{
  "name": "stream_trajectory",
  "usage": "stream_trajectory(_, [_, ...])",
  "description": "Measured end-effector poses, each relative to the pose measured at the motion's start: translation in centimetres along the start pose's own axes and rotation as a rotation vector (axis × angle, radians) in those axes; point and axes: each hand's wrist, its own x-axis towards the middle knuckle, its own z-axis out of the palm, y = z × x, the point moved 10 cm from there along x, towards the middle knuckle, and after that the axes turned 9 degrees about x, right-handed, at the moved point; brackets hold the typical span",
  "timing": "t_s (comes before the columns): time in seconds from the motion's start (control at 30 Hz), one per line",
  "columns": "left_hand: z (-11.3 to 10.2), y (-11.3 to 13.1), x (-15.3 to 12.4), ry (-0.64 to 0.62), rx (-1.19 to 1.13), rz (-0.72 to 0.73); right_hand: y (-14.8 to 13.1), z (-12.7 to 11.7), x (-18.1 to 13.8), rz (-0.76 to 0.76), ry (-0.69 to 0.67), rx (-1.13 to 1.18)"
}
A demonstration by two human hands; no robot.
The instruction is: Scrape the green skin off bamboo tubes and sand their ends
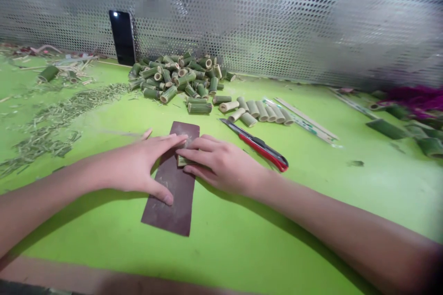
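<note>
A dark brown sheet of sandpaper [173,212] lies flat on the green tabletop, dusted with pale powder. My left hand [138,161] rests across it with thumb and fingers spread wide, pressing the sheet down. On the sandpaper, my right hand [221,163] grips a short bamboo piece [181,161] under its fingers; most of the piece is hidden. Just right of that hand lies a red and black utility knife [258,145], its blade pointing to the far left. Beyond it sit several peeled pale bamboo pieces [262,111] in a row.
A heap of green bamboo pieces [180,73] is at the back. Green shavings [62,120] lie to the left. A phone [122,39] leans on the perforated metal screen [277,18]. Thin strips [308,120] and thicker bamboo lengths [387,129] are on the right, beside purple material [418,101].
</note>
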Motion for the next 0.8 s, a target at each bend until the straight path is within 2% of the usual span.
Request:
stream_trajectory(0.1, [-0.1,0.0,0.0,-0.002,-0.029,-0.013,-0.7,0.4,0.0,0.025,0.010,0.015])
stream_trajectory(0.23, [0.0,0.4,-0.1,-0.044,-0.036,-0.016,-3.2,1.6,0.2,-0.061,-0.042,0.002])
stream_trajectory(0.37, [-0.1,0.5,-0.1,-0.057,-0.010,-0.032,-2.0,1.7,0.4,0.072,-0.070,-0.035])
stream_trajectory(0.43, [0.0,0.6,-0.1,-0.063,0.010,-0.027,-2.6,1.7,0.3,0.004,-0.092,-0.023])
stream_trajectory(0.53, [0.2,0.4,-0.1,-0.074,0.016,-0.028,-2.3,1.3,0.1,0.060,-0.041,-0.075])
stream_trajectory(0.63, [0.2,0.4,-0.2,-0.061,-0.005,-0.014,-3.7,1.6,0.0,-0.061,-0.049,-0.033])
stream_trajectory(0.73, [0.0,0.4,-0.3,-0.038,-0.020,-0.019,-2.5,1.3,0.2,0.048,-0.029,-0.115])
stream_trajectory(0.8, [0.0,0.5,-0.3,-0.039,-0.020,-0.015,-3.1,1.7,0.3,-0.028,-0.074,-0.094])
